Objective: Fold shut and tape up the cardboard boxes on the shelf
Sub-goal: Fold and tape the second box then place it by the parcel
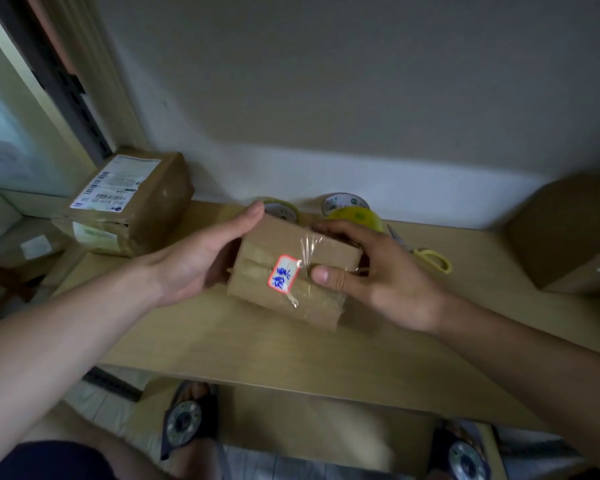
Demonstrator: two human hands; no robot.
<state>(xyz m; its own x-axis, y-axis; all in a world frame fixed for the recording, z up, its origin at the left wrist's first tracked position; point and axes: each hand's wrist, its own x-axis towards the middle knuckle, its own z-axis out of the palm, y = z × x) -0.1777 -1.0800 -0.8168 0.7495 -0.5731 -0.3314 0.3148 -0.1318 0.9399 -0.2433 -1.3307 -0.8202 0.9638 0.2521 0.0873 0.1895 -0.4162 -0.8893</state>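
At 6 o'clock, below the shelf edge, two sandals (187,424) stand on the floor. Above them the wooden shelf (291,358) spans the view. At its centre sits a small box (274,247), flaps folded shut, clear tape along the seam and a red-edged label (283,274) with blue writing on top. The left hand (201,254) lies flat against the box's 9 o'clock side, fingers straight and together, reaching past the far corner. The right hand (378,271) grips the 3 o'clock end: thumb pressed on top just beside the label, fingers curled over the far edge.

Behind the box, at 12 o'clock, two tape rolls stand near the wall: a left roll (281,207) partly hidden by the left fingertips, and a yellow roll (354,211) just behind the right hand. Yellow-handled scissors (426,258) lie at 2 o'clock, just beyond the right hand. At 10 o'clock two taped parcels (132,202) are stacked, the upper one bearing a shipping label. At 3 o'clock a large carton (565,230) stands at the shelf's end, well apart from the box.
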